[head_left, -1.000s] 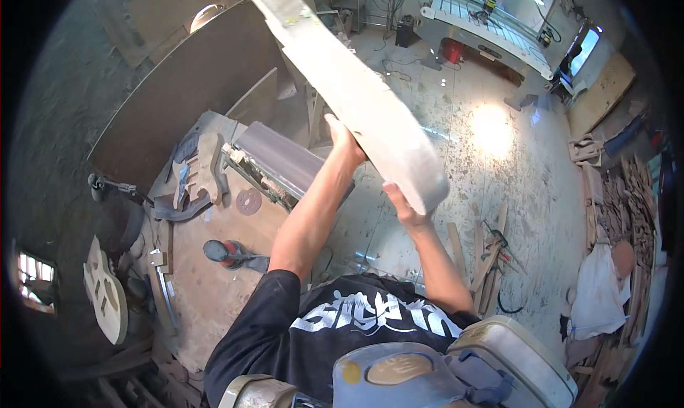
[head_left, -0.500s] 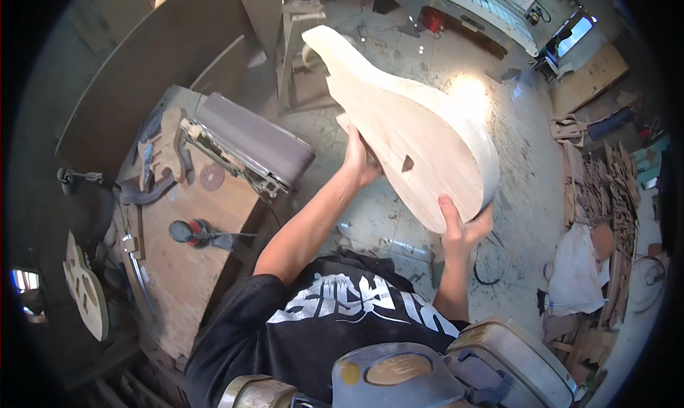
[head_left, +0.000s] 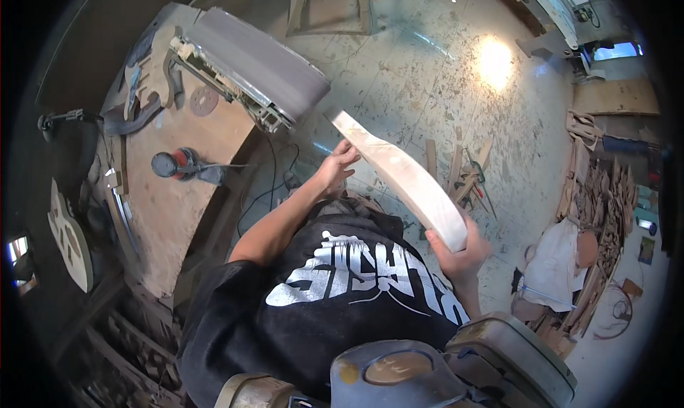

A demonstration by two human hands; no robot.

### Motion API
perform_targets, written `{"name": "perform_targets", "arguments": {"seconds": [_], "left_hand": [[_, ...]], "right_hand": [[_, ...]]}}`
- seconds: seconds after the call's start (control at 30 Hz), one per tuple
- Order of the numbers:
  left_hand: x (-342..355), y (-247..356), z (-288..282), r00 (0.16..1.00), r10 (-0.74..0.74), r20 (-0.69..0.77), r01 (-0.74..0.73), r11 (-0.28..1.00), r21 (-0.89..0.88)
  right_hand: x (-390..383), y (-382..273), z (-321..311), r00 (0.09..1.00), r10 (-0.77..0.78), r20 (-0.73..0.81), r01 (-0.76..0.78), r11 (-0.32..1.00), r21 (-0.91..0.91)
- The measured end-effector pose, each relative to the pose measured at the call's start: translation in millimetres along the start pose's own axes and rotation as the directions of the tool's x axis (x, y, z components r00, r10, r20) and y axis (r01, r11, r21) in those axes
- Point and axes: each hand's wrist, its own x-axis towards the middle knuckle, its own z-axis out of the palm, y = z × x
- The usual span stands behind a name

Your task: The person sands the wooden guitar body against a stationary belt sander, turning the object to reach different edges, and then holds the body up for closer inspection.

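A pale wooden guitar body (head_left: 410,180) is held edge-on in front of my chest, slanting from upper left to lower right. Its thick, curved side faces up and its broad faces are mostly out of sight. My right hand (head_left: 459,248) is closed around the lower right end, thumb on the near side. Near the other end, my left hand (head_left: 336,169) steadies the near side with bent, loosely parted fingers; their exact contact is partly hidden. The upper left tip of the wood comes close to the belt sander (head_left: 256,59), with a gap between them.
On the workbench (head_left: 206,137) at left lie a red and black hand sander (head_left: 174,163), a sanding disc (head_left: 204,101) and cut wooden shapes (head_left: 153,84). Clamps (head_left: 472,183) and wood strips sit on the speckled floor. Scrap wood (head_left: 598,208) and a white sack (head_left: 552,265) line the right side.
The guitar body has come lower and nearer and turned from face-up to edge-on. My left hand has shifted on it. The view has tilted further down, so the bench and sander appear higher.
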Motion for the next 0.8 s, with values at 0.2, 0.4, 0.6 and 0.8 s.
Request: {"name": "perform_targets", "arguments": {"seconds": [0.2, 0.4, 0.6, 0.8], "left_hand": [[-28.4, 17.4, -20.5, 0.988, 0.117, -0.100, -0.115, 0.993, 0.026], [-31.4, 26.1, -32.2, 0.975, 0.181, -0.133, -0.187, 0.982, -0.037], [-19.2, 31.8, -49.8, 0.974, 0.119, -0.192, -0.122, 0.993, -0.004], [-1.0, 24.0, -74.9, 0.972, 0.141, -0.188, -0.154, 0.986, -0.057]], "right_hand": [[10.4, -11.0, 10.7, 0.996, -0.091, 0.015, 0.090, 0.992, 0.086], [32.8, -34.3, 15.3, 0.990, -0.138, 0.024, 0.135, 0.986, 0.098], [48.5, -47.7, 31.8, 0.997, -0.078, 0.029, 0.075, 0.993, 0.087], [65.7, -58.4, 49.7, 0.998, -0.054, 0.045, 0.050, 0.995, 0.089]]}}
